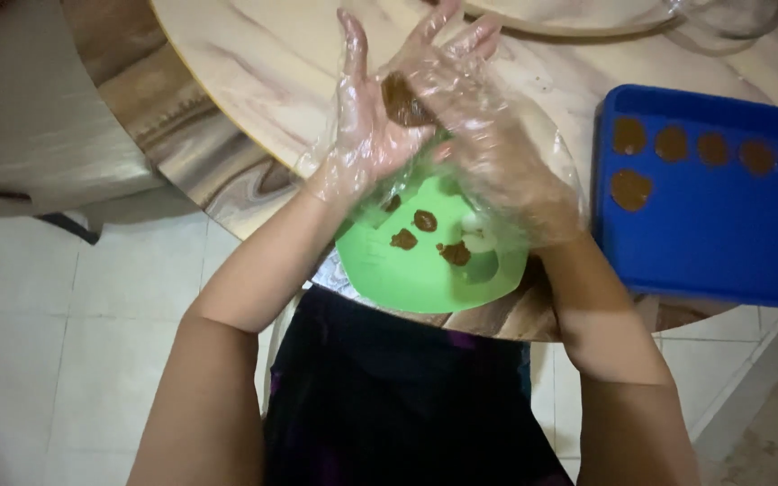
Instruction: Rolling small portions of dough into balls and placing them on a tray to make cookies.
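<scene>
A brown lump of dough point(402, 101) is sitting pressed between the two hands, both wearing loose clear plastic gloves: the left hand point(366, 126) is lying palm-up with fingers spread wide and the lump resting on its palm, while the right hand point(488, 135) is pressing flat over it from the other side, fingers stretched out rather than curled. The dough looks soft, light and sticky, so it is probably best handled by cupping it gently in the palms rather than pinching it. Just below the hands a green bowl point(425, 288) is standing on the worktop point(254, 63), holding a few more brown pieces. To the right of the right hand a blue tray point(713, 243) is carrying five flattened brown discs point(630, 189). Much of the lump is being hidden by the right hand and the wrinkled gloves, so its full shape is hard to make out; the bowl's far rim is also covered.
</scene>
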